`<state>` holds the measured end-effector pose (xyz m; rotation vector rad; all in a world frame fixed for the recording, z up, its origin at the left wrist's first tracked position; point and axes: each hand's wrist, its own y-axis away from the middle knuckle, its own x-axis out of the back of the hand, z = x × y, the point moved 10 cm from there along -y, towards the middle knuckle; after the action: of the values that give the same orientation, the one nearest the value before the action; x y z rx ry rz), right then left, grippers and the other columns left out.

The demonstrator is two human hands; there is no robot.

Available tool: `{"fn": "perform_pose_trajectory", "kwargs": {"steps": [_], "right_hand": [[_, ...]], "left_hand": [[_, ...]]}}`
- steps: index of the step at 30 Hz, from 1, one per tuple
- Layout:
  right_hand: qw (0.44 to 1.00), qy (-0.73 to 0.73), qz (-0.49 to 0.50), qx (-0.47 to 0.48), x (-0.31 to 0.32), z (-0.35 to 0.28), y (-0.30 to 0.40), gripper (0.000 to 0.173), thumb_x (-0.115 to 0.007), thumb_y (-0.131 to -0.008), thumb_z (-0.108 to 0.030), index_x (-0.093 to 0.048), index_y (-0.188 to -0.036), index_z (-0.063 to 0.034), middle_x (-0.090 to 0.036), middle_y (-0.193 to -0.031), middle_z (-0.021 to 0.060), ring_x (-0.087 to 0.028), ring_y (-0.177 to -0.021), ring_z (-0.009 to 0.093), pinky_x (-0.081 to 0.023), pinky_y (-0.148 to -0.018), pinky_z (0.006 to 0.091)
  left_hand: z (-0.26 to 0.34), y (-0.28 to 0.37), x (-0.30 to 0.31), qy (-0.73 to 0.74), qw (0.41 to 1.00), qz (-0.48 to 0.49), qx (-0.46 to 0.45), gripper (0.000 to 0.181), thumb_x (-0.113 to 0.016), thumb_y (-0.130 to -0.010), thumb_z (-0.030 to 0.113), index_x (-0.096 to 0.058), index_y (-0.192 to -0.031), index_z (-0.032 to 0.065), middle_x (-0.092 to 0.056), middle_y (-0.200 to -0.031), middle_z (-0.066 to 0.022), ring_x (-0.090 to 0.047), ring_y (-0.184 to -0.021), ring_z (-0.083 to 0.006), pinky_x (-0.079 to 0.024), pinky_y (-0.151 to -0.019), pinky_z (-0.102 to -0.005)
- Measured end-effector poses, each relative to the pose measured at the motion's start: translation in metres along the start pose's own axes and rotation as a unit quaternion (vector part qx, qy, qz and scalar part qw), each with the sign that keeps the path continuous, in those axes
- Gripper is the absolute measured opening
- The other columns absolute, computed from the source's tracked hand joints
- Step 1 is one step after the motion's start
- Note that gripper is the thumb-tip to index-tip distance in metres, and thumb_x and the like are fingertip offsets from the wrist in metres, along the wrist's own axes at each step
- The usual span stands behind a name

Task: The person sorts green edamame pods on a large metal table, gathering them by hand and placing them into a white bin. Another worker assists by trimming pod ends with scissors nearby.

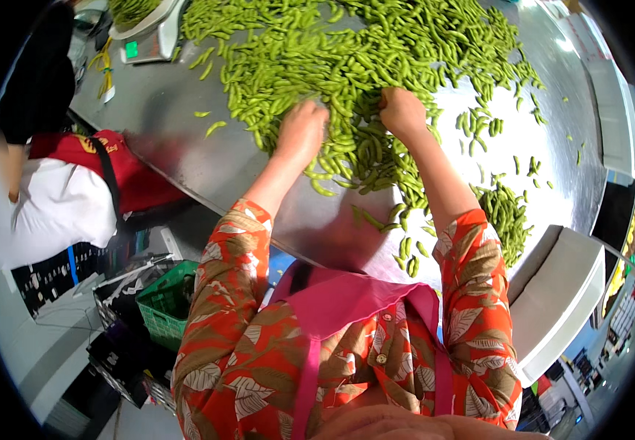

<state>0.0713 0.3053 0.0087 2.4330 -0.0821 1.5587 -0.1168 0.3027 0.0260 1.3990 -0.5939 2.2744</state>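
Note:
A broad heap of green edamame pods (345,66) covers much of the metal table (185,148) before me. My left hand (302,127) is at the heap's near side, its fingers curled down among the pods. To the right of it, my right hand (402,113) also touches the pods, with the knuckles bent and the fingertips hidden. Whether either hand grips a pod, I cannot tell. Between and below the hands, looser pods trail toward the table's near edge. Beside my right forearm lies a smaller pile of pods (501,220).
At the upper left stands a weighing scale (144,48) with pods in its pan. Yellow ties (103,63) lie near it. A white foam box (559,297) stands at the right edge. Another person (34,77) is at the left. Below sits a green plastic crate (166,319).

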Motion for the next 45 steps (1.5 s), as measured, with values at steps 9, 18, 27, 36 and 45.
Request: {"fn": "perform_pose_trajectory", "kwargs": {"steps": [9,18,27,36,45], "right_hand": [[0.997,-0.042,0.031,0.064,-0.003,-0.002,0.008,0.014,-0.056,-0.07,-0.001,-0.064,-0.081,-0.0026,-0.064,-0.09,0.0208,-0.061,-0.086,0.04,-0.049,-0.076,0.0458],[0.993,-0.06,0.057,0.08,-0.001,-0.001,0.014,0.014,-0.054,-0.071,0.002,-0.065,-0.078,-0.0021,-0.063,-0.09,0.0215,-0.061,-0.087,0.04,-0.049,-0.078,0.0465],[0.997,-0.064,0.021,0.03,0.004,-0.004,0.011,0.015,-0.057,-0.072,-0.001,-0.065,-0.084,-0.004,-0.066,-0.086,0.0206,-0.063,-0.088,0.039,-0.05,-0.076,0.0458],[0.992,-0.043,0.084,0.081,0.002,-0.006,0.028,0.014,-0.055,-0.07,0.002,-0.064,-0.081,-0.0005,-0.062,-0.09,0.0226,-0.061,-0.089,0.04,-0.05,-0.079,0.0461],[0.996,-0.068,0.049,0.033,-0.001,0.009,0.018,0.012,-0.059,-0.074,-0.001,-0.069,-0.081,-0.0017,-0.066,-0.091,0.0207,-0.064,-0.087,0.038,-0.052,-0.077,0.045]], "left_hand": [[0.009,0.011,0.027,0.075,0.994,0.048,0.067,0.025,-0.062,-0.077,-0.004,-0.063,-0.1,0.0061,-0.058,-0.094,-0.0117,-0.061,-0.084,-0.0302,-0.05,-0.072,-0.0391],[0.026,0.039,0.025,0.248,0.957,0.1,0.111,0.016,-0.061,-0.082,-0.005,-0.066,-0.096,0.003,-0.06,-0.089,-0.0078,-0.06,-0.072,-0.0183,-0.049,-0.065,-0.0289],[0.038,0.046,0.01,0.266,0.955,0.089,0.101,0.017,-0.059,-0.081,-0.004,-0.065,-0.095,0.0047,-0.06,-0.089,-0.0089,-0.061,-0.074,-0.0242,-0.05,-0.068,-0.034],[0.028,0.054,0.01,0.294,0.944,0.096,0.112,0.019,-0.06,-0.081,-0.007,-0.065,-0.096,0.0027,-0.061,-0.09,-0.0083,-0.061,-0.072,-0.019,-0.05,-0.067,-0.03],[0.024,0.047,-0.003,0.313,0.941,0.067,0.113,0.02,-0.058,-0.083,-0.011,-0.065,-0.099,0.0,-0.059,-0.095,-0.0058,-0.06,-0.077,-0.0117,-0.049,-0.071,-0.0239]]}}
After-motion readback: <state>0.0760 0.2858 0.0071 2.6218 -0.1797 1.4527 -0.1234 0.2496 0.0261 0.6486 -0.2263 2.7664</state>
